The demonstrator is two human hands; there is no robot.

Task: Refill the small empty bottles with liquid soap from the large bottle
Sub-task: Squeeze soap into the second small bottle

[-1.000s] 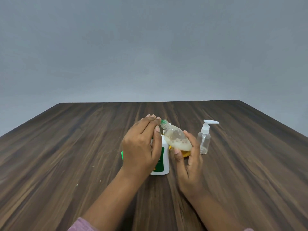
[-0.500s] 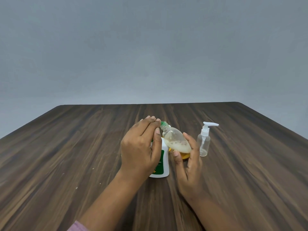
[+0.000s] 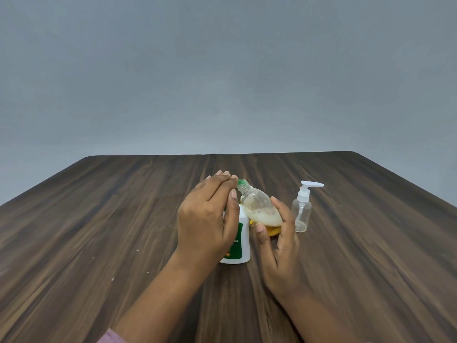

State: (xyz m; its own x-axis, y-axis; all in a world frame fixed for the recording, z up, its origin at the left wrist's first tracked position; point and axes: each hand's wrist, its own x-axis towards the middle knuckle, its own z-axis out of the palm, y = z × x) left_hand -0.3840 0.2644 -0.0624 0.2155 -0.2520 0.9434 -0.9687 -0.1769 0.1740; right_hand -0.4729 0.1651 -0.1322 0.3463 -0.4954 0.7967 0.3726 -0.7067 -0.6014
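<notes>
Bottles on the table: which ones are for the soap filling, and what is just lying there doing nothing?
For the job:
tilted clear bottle with foamy soap, held by the right hand
left hand, fingertips at the green top
white bottle with a green label
empty pump bottle

Just lying about:
tiny pale specks on the wooden table

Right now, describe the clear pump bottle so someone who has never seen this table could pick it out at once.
On the dark wooden table, look just right of the right hand, which holds a tilted bottle of pale liquid. The pump bottle stands upright there, apart from the hand. It alone has a white pump top and looks empty.
</notes>
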